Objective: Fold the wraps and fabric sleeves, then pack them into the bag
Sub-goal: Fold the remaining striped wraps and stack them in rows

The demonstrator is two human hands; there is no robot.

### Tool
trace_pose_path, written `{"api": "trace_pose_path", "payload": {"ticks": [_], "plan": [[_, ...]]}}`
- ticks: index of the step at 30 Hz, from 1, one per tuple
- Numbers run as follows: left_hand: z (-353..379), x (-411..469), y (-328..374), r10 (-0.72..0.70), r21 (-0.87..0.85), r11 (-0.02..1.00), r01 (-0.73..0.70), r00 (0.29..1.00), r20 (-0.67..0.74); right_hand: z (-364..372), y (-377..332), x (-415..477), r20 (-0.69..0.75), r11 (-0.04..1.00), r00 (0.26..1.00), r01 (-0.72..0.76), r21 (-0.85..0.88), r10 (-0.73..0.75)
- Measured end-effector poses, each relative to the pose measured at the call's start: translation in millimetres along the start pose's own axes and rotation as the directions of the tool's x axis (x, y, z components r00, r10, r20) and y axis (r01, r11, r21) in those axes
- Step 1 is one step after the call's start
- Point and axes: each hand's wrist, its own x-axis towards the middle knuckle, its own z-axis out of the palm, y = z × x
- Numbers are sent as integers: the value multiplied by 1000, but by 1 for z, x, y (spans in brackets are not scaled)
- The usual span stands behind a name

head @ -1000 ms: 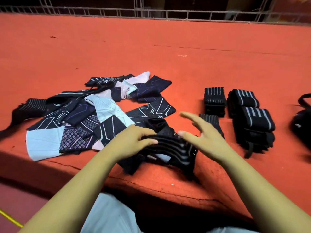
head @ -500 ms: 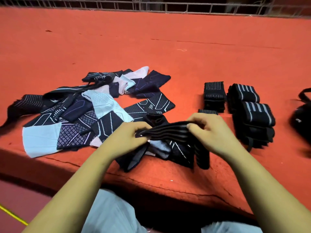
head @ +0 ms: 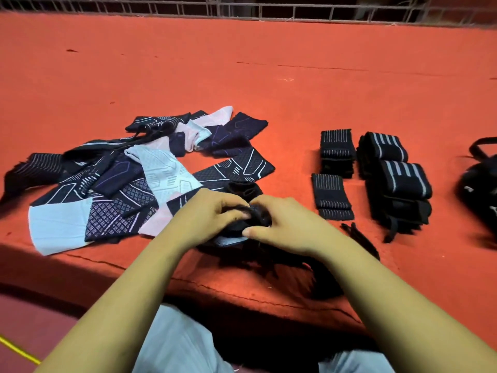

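Inspecting head view. Found left hand [head: 212, 214] and right hand [head: 285, 224] close together at frame centre, fingers curled, pinching a bunched black wrap [head: 259, 215] between them from 9 and 3 o'clock. Noted a blurred dark length below the right forearm at 5 o'clock, over the near edge of the red mat [head: 295, 76]. Logged a loose pile of patterned fabric sleeves [head: 150, 181], unfolded, at 9 to 10 o'clock of the hands, reaching up to the left hand. Recorded folded wraps [head: 336, 149] in two small stacks at 2 o'clock, with rolled grey-striped wraps [head: 398, 179] just beside them on the 3 o'clock side. Sighted black bag [head: 481, 181] at the 3 o'clock frame edge, well apart from the hands, partly cut off. Marked metal railing [head: 269, 10] along 12 o'clock.
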Motion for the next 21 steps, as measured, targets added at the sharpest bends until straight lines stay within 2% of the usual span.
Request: {"api": "trace_pose_path", "payload": {"ticks": [3, 7, 9, 12, 16, 21], "plan": [[0, -6, -6, -21, -17, 1000, 21, 1000, 0, 2, 5, 6, -79, 999, 997, 3, -48, -6], [2, -19, -26, -71, -70, 995, 71, 997, -10, -11, 17, 1, -153, 989, 980, -115, 91, 128], [8, -22, -34, -76, -99, 992, 73, 997, -31, -14, 24, -1, -91, 985, 984, -147, 95, 155], [16, -23, -32, -47, -105, 993, 45, 999, -14, -11, 24, -4, 50, 998, 997, -61, 7, 61], [15, -20, -30, 12, -135, 991, -14, 1000, -22, -4, 12, -3, 34, 986, 987, 155, 66, -157], [14, -28, -28, 63, -199, 976, -91, 988, -143, -2, 16, 0, 46, 982, 983, 176, 73, -180]]}}
